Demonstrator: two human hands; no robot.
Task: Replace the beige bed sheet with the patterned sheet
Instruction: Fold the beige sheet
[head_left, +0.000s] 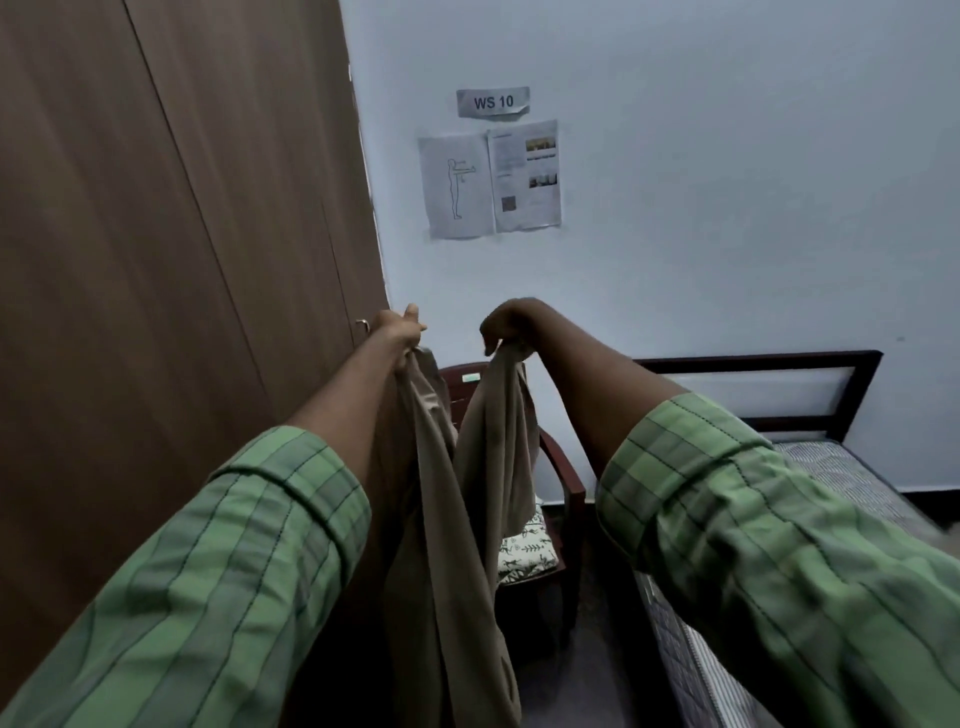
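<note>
I hold the beige bed sheet (457, 499) up in the air in front of me, and it hangs down in long folds between my arms. My left hand (397, 330) grips one upper corner of it near the wardrobe. My right hand (506, 327) grips another bunched corner a short way to the right. The folded patterned sheet (527, 553), white with a leaf print, lies on the seat of a dark wooden chair (563, 467) behind the hanging cloth. The bed's bare striped mattress (852, 478) shows at the right, partly hidden by my right sleeve.
A tall brown wardrobe (171, 260) fills the left side, its handle close to my left hand. The bed's dark headboard (769, 374) stands against the pale wall, which carries taped papers (491, 182) and a "WS 10" label. Dark floor lies between chair and bed.
</note>
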